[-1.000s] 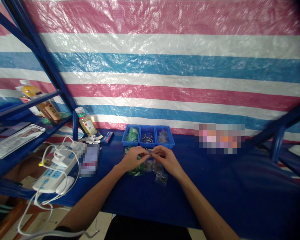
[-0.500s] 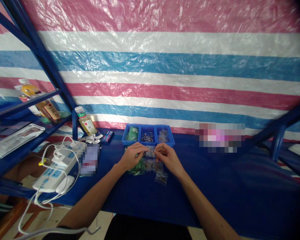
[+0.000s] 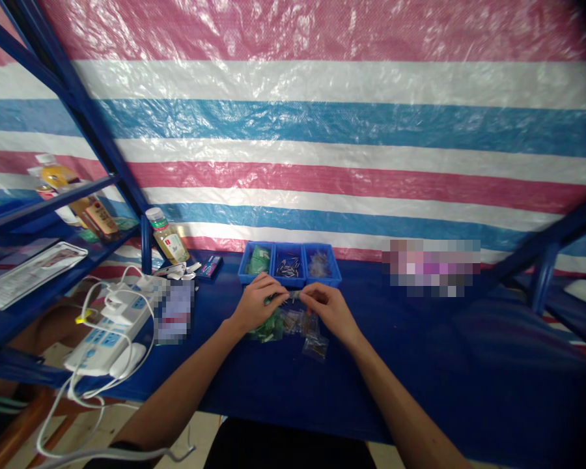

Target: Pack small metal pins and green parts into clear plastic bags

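Observation:
My left hand [image 3: 260, 305] and my right hand [image 3: 326, 309] face each other just in front of three joined blue bins. A small clear bag [image 3: 293, 296] is pinched between their fingertips. The left bin [image 3: 258, 260] holds green packets, the middle bin [image 3: 288, 265] dark and silvery metal pins, the right bin [image 3: 321, 262] clear small pieces. Below my left hand lie green packets [image 3: 268, 327]. Small clear bags with tiny parts [image 3: 295, 321] lie between my wrists, and another clear bag [image 3: 315, 348] is nearer the front edge.
On the left are a white power strip [image 3: 107, 332] with looping cables, a bottle [image 3: 167, 236], a small dark blue box [image 3: 209, 267] and a blurred-out item. A blue frame post [image 3: 146, 244] stands there. Another pixelated item lies at the back right.
The fingertips of both hands have come closer together over the small bag, which now shows less between them. The bins and the loose bags have stayed in place.

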